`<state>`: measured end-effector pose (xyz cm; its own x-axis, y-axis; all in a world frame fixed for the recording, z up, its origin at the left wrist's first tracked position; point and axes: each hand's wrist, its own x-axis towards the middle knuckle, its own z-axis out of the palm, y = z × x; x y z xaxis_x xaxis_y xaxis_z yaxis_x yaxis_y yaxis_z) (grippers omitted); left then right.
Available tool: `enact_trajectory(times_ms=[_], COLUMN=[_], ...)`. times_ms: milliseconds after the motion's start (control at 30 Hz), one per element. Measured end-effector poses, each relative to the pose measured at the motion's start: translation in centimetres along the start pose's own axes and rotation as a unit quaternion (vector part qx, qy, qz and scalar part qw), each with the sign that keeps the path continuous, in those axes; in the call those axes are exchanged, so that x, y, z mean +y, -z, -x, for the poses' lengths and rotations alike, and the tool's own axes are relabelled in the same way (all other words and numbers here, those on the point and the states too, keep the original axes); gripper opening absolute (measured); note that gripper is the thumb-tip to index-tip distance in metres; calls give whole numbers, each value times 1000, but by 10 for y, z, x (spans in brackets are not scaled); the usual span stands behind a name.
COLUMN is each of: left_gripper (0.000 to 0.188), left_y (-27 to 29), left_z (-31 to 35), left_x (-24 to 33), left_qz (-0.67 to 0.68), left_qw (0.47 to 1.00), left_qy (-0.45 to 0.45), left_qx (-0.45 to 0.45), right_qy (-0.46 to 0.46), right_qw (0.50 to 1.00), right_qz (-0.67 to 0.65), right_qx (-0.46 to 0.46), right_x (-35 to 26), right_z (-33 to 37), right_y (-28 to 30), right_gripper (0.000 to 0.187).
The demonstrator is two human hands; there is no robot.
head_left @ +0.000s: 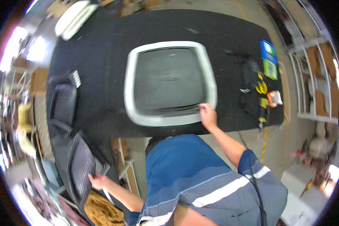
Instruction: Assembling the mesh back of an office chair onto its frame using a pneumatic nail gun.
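Observation:
A white, rounded-square frame (129, 86) lies on the black-covered table, with a dark grey mesh panel (169, 81) inside it. Along the near side, the mesh edge sits loose as a dark, wrinkled line. My right hand (208, 115) pinches that edge at the frame's near right corner, its fingertips close together. Off to the left, my left hand (97, 181) grips the right rim of a black ribbed panel (81, 169), which is tilted at the table's left end. Exactly how its fingers wrap the rim is too small to see.
Another black curved shell (63, 104) lies farther up the left side. White padded parts (74, 19) sit at the far left corner. On the right are a blue and green box (269, 60), yellow-black tools (261, 94) and an orange-white packet (275, 98). Brown fabric (101, 209) is below my left hand.

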<state>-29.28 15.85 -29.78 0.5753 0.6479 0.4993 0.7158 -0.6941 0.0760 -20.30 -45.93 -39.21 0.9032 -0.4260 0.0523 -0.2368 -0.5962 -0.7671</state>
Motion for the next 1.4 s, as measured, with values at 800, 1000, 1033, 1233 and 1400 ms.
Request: enact_trajectory(times_ms=[800,1000,1033,1233,1400], left_gripper=[17,20,20,23,27], left_y=[87,61,56,40,38], left_z=[134,131,131,133,134], left_x=[361,347,346,338,340], left_qz=[306,320,319,313,305], left_qw=[747,748,747,759,760], left_qy=[-564,-535,-531,-518,-519], left_qx=[-173,-227,-243,-238,-245], right_qy=[-356,-317,-311,-232,-298], right_qw=[695,686,676,527,599], right_qz=[-612,-619,-635,-795,-730], right_qx=[-122,-212,-208,-189,-142], right_x=[-13,-30,-34,-60,-42], right_z=[-84,-100,-104,-135,-140], right_y=[-1,-10,-13,2,-14], right_gripper=[64,61,66,60,45])
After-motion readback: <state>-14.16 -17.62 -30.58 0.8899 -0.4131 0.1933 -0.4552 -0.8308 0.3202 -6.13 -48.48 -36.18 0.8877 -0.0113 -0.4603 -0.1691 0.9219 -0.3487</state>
